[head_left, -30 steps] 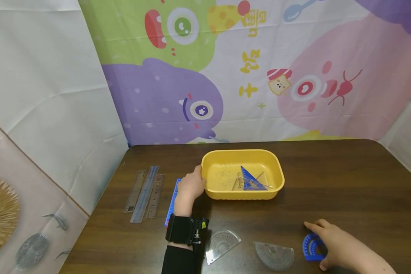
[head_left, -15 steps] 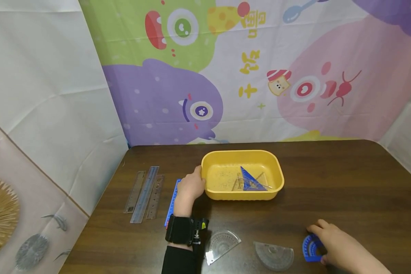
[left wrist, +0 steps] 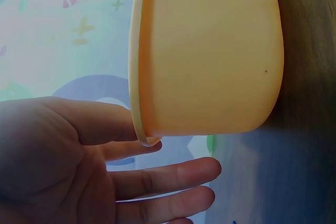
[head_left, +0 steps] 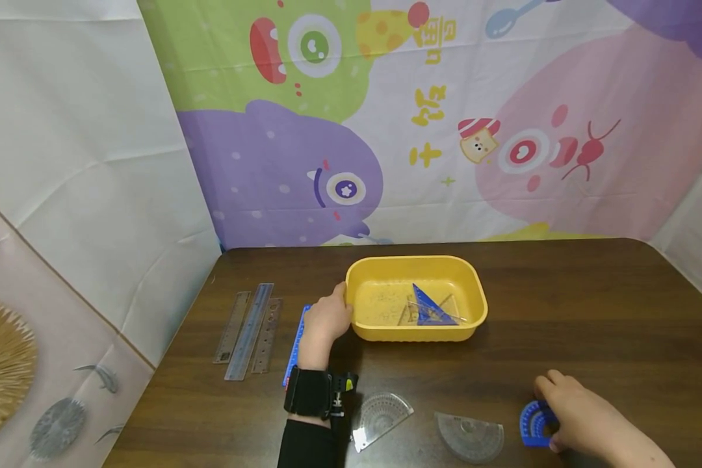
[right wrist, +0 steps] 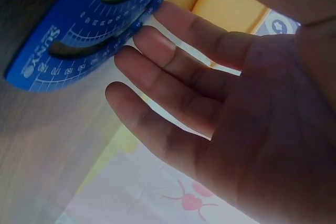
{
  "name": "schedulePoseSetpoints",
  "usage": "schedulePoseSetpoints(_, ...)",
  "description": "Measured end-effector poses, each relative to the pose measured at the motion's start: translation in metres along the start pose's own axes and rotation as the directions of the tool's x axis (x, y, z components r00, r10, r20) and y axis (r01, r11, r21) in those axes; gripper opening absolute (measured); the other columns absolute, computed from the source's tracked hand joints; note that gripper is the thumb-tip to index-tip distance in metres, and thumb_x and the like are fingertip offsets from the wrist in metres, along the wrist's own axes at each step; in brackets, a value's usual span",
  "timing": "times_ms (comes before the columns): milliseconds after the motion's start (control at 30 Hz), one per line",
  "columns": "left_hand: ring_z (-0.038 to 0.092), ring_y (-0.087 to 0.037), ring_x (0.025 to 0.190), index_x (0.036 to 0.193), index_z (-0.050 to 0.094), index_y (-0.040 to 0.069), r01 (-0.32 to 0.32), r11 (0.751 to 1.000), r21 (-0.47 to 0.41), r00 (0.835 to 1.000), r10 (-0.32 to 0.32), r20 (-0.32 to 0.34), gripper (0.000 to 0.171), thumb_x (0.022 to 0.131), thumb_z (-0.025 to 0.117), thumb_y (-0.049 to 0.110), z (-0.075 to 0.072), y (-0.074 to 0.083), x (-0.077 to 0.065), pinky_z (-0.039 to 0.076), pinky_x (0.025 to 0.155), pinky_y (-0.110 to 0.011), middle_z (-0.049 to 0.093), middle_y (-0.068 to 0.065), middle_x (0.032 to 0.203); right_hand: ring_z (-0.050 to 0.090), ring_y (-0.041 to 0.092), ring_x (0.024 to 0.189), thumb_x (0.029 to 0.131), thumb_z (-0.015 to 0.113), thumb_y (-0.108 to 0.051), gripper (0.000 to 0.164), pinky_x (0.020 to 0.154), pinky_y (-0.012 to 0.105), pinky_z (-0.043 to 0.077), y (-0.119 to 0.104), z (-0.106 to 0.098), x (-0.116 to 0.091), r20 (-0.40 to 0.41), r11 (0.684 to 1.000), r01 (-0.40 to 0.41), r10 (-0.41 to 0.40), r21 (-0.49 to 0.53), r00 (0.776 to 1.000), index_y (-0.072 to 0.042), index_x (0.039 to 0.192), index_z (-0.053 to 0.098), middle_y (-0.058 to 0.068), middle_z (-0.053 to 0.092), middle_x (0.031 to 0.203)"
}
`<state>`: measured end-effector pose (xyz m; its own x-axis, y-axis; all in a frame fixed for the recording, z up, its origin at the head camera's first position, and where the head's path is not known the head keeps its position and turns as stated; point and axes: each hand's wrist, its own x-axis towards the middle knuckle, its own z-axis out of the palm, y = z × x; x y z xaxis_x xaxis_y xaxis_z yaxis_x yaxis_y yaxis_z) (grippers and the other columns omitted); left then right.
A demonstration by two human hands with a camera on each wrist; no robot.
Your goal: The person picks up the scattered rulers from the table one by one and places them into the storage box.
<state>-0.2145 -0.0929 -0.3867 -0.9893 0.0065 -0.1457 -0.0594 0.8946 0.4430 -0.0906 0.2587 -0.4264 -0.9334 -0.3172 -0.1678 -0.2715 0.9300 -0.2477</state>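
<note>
My left hand (head_left: 327, 315) pinches the left rim of a yellow plastic basin (head_left: 380, 333) between thumb and index finger; the other fingers (left wrist: 168, 177) extend beside the wall in the left wrist view. Inside the basin lie a blue set square (head_left: 429, 309) and clear set squares (head_left: 408, 313). At the right front, my right hand (head_left: 582, 416) spans a blue protractor (head_left: 529, 422), thumb near its straight edge. The right wrist view has the fingertips right at the curved edge of the protractor (right wrist: 79, 40); the thumb tip is out of that frame.
Two clear protractors (head_left: 380, 416) (head_left: 470, 439) lie along the front of the brown table (head_left: 597, 305). Several clear rulers (head_left: 249, 331) are lined up at the left, with a blue ruler (head_left: 295, 348) partly behind the left arm. A cartoon cloth (head_left: 433, 214) hangs behind.
The right hand's fingers and thumb have drawn in closer around the blue protractor. The left hand and the yellow basin keep their places.
</note>
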Motion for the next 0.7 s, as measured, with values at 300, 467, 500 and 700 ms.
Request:
schedulePoseSetpoints(300,0.052,-0.025,0.070,0.141,0.032,0.011,-0.010,1.000,0.001,1.000,0.010,-0.002,0.050,0.094,0.045,0.022,0.0001,-0.0005,0.0007,0.041,0.066,-0.041,0.060,-0.014,0.102,0.048,0.020,0.070,0.041,0.088,-0.014,0.065,0.057,0.034,0.042,0.0010,-0.0019,-0.0001,0.015,0.997,-0.046,0.045,0.065,0.999,-0.008,0.087,0.043,0.007,0.040,0.085)
schedulePoseSetpoints(467,0.051,-0.025,0.071,0.141,0.031,0.011,-0.012,1.000,-0.005,1.000,0.012,0.000,0.050,0.095,0.044,0.023,-0.0017,0.0005,-0.0007,0.041,0.071,-0.043,0.060,-0.014,0.106,0.045,0.014,0.069,0.045,0.087,-0.014,0.058,0.059,0.031,0.041,0.0012,-0.0019,-0.0026,0.015,0.998,-0.018,0.018,0.056,1.000,-0.011,0.084,0.044,0.001,0.043,0.079)
schedulePoseSetpoints(500,0.052,-0.025,0.071,0.141,0.031,0.011,-0.012,1.000,-0.007,1.000,0.012,0.001,0.050,0.095,0.043,0.023,-0.0018,0.0005,-0.0008,0.041,0.071,-0.044,0.060,-0.015,0.105,0.045,0.013,0.069,0.046,0.087,-0.015,0.056,0.060,0.031,0.040,0.0015,-0.0020,-0.0027,0.020,0.999,-0.015,0.014,0.048,1.000,-0.011,0.083,0.044,-0.001,0.044,0.078)
schedulePoseSetpoints(700,0.052,-0.026,0.073,0.142,0.031,0.011,-0.005,1.000,-0.007,1.000,0.005,0.005,0.049,0.095,0.043,0.023,0.0002,0.0005,-0.0009,0.042,0.074,-0.045,0.060,-0.015,0.108,0.047,0.012,0.070,0.052,0.085,-0.015,0.048,0.061,0.033,0.042,0.0037,-0.0031,-0.0026,0.072,0.999,-0.014,0.011,0.050,0.997,-0.010,0.083,0.049,-0.003,0.049,0.075)
